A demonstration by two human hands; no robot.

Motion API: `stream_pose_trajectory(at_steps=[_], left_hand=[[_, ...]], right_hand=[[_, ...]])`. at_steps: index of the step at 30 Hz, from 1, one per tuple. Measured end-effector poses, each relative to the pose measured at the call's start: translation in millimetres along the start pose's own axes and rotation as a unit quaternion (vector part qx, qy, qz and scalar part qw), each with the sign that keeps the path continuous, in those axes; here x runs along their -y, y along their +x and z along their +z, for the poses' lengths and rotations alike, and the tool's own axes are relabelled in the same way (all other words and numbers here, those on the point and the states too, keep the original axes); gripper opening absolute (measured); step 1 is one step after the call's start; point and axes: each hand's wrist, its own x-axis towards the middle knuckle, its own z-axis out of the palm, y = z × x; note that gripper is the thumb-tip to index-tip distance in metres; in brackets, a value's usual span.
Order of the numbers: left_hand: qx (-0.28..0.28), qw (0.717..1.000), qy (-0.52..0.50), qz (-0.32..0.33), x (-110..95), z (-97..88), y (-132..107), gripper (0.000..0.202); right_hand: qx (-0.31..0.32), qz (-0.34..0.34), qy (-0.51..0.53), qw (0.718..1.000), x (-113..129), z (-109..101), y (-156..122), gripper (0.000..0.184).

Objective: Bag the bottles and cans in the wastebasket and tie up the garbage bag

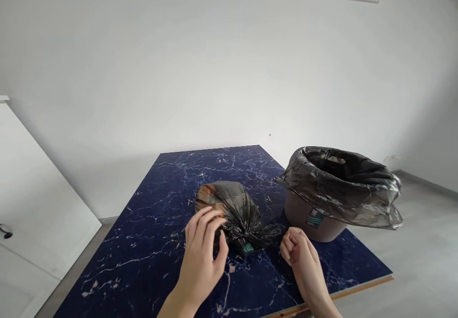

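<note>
A knotted black garbage bag (246, 208) lies on the table, its thin plastic gathered into a twisted neck. Orange-brown and greenish contents show through it. At its near left side is my left hand (203, 246), fingers curved and apart from the thumb. The fingertips overlap the bag in view; I cannot tell whether they press on it. My right hand (300, 251) is closed beside the loose end of the bag's neck. Whether a bit of plastic is inside its curled fingers is hidden.
A brown trash bin (295, 208) stands at the table's right edge, a black liner (372, 203) folded over its rim. The dark blue marble-patterned table (143, 241) reaches toward a white wall. A white cabinet (39, 203) is at the left.
</note>
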Motion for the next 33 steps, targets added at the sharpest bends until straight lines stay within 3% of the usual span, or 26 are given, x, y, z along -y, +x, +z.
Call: stream_pose_trajectory(at_steps=[5,8,11,16,18,21,24,28,30,33], left_hand=[[0.030,0.998,0.033,0.045,-36,13.4,1,0.021],[0.039,0.996,0.067,0.040,-37,30.1,3,0.025],[0.056,0.996,0.060,0.025,-30,39.9,1,0.024],[0.109,0.994,-0.009,0.029,-12,24.3,-2,0.014],[0.134,0.990,-0.033,0.042,-3,12.8,-2,0.019],[0.136,0.989,-0.046,0.047,9,-0.4,-6,0.038],[0.084,0.995,-0.041,0.022,13,-6.4,-18,0.050],[0.001,0.997,-0.040,-0.061,14,-7.5,-36,0.026],[0.020,0.993,-0.062,-0.096,15,-6.8,-42,0.014],[0.070,0.987,-0.097,-0.111,17,-4.9,-46,0.012]], right_hand=[[-0.051,-0.060,-0.073,0.994,1,-3,0,0.035],[-0.055,-0.062,-0.109,0.991,-1,-7,4,0.030],[-0.029,-0.051,-0.167,0.984,-1,-7,7,0.036],[0.056,-0.030,-0.210,0.976,5,3,4,0.054],[0.067,-0.031,-0.219,0.973,6,7,1,0.055],[0.083,-0.088,-0.266,0.956,4,11,-3,0.046],[0.128,-0.184,-0.339,0.914,1,19,-10,0.029],[0.201,-0.296,-0.433,0.827,-1,39,-22,0.025],[0.219,-0.332,-0.479,0.782,-3,50,-25,0.029],[0.235,-0.360,-0.523,0.736,-6,63,-26,0.017]])
